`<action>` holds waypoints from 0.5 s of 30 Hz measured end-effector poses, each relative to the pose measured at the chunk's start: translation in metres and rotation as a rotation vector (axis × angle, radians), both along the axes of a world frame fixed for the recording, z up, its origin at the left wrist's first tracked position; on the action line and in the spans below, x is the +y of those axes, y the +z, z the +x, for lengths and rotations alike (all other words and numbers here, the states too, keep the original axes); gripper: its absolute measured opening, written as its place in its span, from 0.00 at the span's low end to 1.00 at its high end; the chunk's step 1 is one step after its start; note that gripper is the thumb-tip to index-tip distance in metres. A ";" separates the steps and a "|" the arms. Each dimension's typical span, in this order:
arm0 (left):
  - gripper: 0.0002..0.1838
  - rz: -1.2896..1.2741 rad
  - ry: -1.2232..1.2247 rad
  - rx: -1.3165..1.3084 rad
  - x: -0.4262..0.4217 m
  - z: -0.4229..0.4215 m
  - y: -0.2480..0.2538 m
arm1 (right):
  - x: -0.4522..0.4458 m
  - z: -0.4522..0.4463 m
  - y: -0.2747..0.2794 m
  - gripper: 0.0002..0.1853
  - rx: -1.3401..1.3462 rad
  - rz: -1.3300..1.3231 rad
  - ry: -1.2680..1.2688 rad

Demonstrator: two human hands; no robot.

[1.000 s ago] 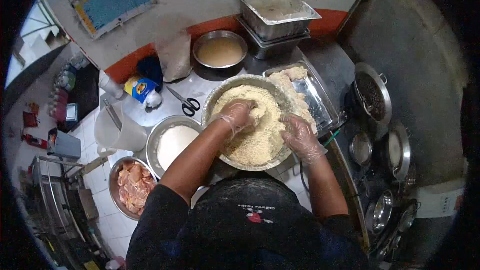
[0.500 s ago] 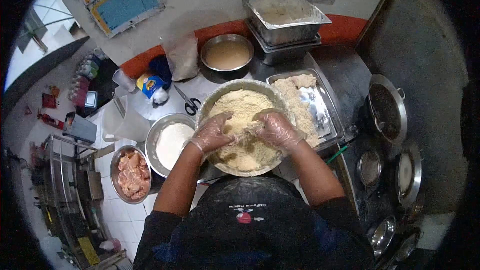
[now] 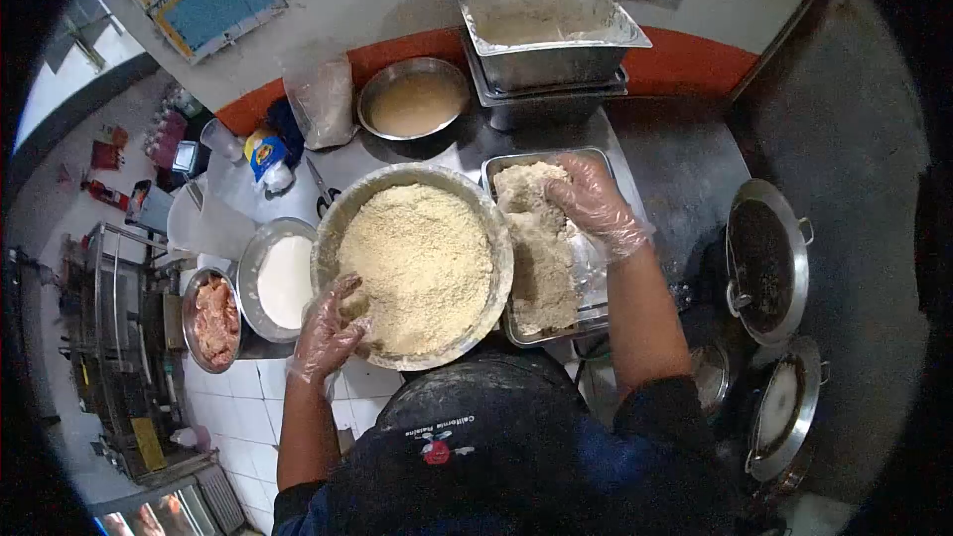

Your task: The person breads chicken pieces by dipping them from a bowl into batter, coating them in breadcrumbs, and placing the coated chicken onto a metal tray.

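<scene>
A large metal bowl (image 3: pixel 501 273) of pale breading crumbs (image 3: pixel 422 263) stands in front of me. My left hand (image 3: pixel 333 331), in a clear plastic glove, is at the bowl's left rim, its fingers apart and holding nothing. To the right, a metal tray (image 3: pixel 593 303) carries coated chicken pieces (image 3: pixel 541 283). Also gloved, my right hand (image 3: pixel 599 210) is over the tray's far end, its fingers curled on a breaded chicken piece (image 3: pixel 526 184); the fingertips are partly hidden.
At left are a bowl of white batter (image 3: pixel 286 283) and a bowl of raw chicken (image 3: pixel 215 323). Behind stand a pan of cloudy liquid (image 3: pixel 414 107), scissors (image 3: pixel 323 189) and stacked deep pans (image 3: pixel 551 65). A dark oil wok (image 3: pixel 764 263) is at right.
My right hand has moved from the crumbs to the tray at the right. The left hand has drawn back to the bowl's left rim. The camera view has shifted.
</scene>
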State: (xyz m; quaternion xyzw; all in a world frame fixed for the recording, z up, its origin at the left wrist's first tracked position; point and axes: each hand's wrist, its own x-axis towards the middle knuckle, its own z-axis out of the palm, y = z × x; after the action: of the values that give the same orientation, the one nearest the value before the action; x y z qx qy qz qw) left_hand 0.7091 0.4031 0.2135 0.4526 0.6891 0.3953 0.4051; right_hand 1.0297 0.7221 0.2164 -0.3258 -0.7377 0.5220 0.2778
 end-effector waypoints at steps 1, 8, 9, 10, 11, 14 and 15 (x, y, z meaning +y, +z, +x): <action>0.39 -0.007 0.027 -0.011 -0.004 0.002 -0.001 | 0.011 0.006 -0.007 0.16 -0.003 -0.005 0.012; 0.36 -0.020 0.092 0.050 -0.008 0.027 0.011 | 0.086 0.036 -0.113 0.16 0.044 -0.360 -0.230; 0.36 -0.021 0.097 0.052 -0.008 0.028 0.010 | 0.089 0.039 -0.118 0.16 0.045 -0.361 -0.225; 0.36 -0.002 0.097 0.064 -0.009 0.028 0.008 | 0.090 0.042 -0.122 0.16 0.108 -0.424 -0.241; 0.36 0.016 0.098 0.074 -0.011 0.028 0.007 | 0.092 0.045 -0.126 0.17 0.169 -0.487 -0.257; 0.39 -0.061 0.104 0.095 -0.013 0.031 0.007 | 0.118 0.062 -0.175 0.22 -0.261 -0.039 -0.370; 0.40 -0.083 0.093 0.042 -0.014 0.030 0.005 | 0.102 0.063 -0.157 0.26 -0.448 0.075 -0.457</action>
State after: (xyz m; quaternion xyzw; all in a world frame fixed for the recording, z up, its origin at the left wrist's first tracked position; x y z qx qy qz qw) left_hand 0.7393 0.3894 0.2184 0.4109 0.7336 0.3752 0.3901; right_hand 1.0927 0.8238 0.0593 -0.5796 -0.7068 0.3338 0.2303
